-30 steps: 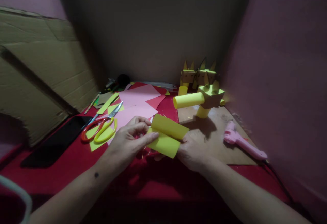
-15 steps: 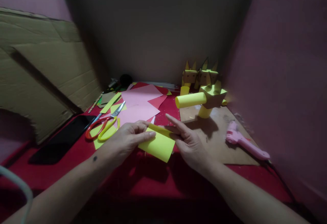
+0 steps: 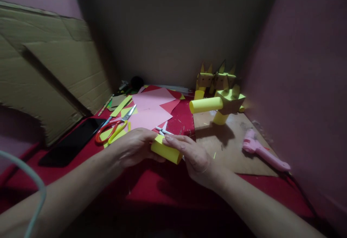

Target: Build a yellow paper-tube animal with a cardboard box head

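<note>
Both my hands hold a yellow paper roll just above the red table top. My left hand is closed round its left end. My right hand lies over its right side with the fingers curled on it. A thin white pen-like stick shows just behind the roll.
Orange-and-yellow scissors and pink sheets lie behind my left hand. A black phone rests at the left below a cardboard sheet. Yellow paper figures stand on a brown board, beside a pink glue gun.
The yellow sheet, loosely folded a second ago, is now rolled into a tight tube between both hands. My right fingers, briefly stretched out, have curled onto it.
</note>
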The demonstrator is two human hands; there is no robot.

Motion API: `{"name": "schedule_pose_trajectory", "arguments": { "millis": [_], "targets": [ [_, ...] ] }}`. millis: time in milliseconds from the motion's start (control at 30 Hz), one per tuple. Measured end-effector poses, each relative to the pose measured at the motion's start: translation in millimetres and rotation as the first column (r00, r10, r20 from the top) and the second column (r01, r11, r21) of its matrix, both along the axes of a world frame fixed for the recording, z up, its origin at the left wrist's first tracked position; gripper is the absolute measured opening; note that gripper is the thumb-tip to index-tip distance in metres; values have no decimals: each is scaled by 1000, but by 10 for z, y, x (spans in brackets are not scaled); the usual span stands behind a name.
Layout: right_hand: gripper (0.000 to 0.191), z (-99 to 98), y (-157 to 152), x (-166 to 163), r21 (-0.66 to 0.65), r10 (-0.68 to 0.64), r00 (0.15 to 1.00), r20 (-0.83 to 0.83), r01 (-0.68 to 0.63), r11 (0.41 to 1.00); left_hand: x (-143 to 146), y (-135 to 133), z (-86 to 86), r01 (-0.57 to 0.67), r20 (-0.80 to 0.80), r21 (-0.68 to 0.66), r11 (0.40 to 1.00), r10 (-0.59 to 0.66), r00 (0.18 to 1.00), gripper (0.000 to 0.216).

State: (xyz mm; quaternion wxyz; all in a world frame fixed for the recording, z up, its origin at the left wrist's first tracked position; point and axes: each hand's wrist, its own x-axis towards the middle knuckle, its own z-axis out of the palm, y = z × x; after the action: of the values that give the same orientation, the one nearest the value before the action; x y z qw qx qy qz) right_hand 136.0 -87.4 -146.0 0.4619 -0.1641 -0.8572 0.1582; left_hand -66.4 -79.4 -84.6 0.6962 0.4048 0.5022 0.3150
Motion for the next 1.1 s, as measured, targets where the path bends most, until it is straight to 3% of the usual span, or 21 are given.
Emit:
{"name": "schedule_pose_trajectory", "arguments": {
  "millis": [167, 233, 400, 533, 600, 633, 667, 733, 800, 833, 900, 1000, 1100],
  "targets": [
    [78, 3, 0, 7, 65, -25, 999, 25, 23, 998, 44, -32, 40, -141, 120, -76, 987, 150, 981, 22],
    [78, -7, 5, 0, 62, -25, 999, 41, 23, 998, 39, -42, 13, -146, 180, -68, 987, 156, 971, 25],
    [77, 22, -41, -15, -8, -20, 1000, 14, 20, 1000, -10, -37, -119, 55, 161, 111, 992, -72, 984, 20],
    [70, 140, -104, 15, -81, -211, 969, -126, 202, 976, 8, -57, -95, -48, 72, 236, 971, 32, 997, 24],
    [46, 200, -104, 32, -291, -338, 905, -261, 260, 921, 22, -81, -46, -81, -69, 380, 921, 115, 991, 25],
    [30, 223, -93, 35, -445, -382, 875, -299, 226, 866, 28, -94, -26, -74, -150, 466, 882, 161, 975, 26],
    [18, 241, -76, 34, -597, -403, 857, -321, 148, 788, 32, -105, -15, -50, -224, 547, 835, 204, 953, 26],
    [19, 256, -32, 17, -819, -397, 854, -337, -57, 572, 44, -119, -23, 8, -318, 672, 741, 279, 906, 26],
    [27, 244, 13, -9, -901, -388, 849, -359, -206, 383, 71, -127, -61, 46, -341, 734, 677, 309, 888, 27],
    [28, 231, 32, -21, -910, -385, 845, -372, -251, 330, 91, -130, -83, 53, -336, 744, 666, 304, 892, 27],
    [27, 199, 63, -32, -907, -376, 838, -395, -292, 302, 140, -135, -120, 52, -316, 736, 675, 275, 908, 26],
    [23, 157, 101, -13, -893, -385, 824, -415, -289, 345, 207, -133, -137, 59, -299, 704, 708, 220, 929, 27],
    [21, 137, 135, 24, -897, -397, 823, -406, -276, 346, 240, -110, -131, 68, -279, 693, 718, 179, 944, 28]
  ]
}}
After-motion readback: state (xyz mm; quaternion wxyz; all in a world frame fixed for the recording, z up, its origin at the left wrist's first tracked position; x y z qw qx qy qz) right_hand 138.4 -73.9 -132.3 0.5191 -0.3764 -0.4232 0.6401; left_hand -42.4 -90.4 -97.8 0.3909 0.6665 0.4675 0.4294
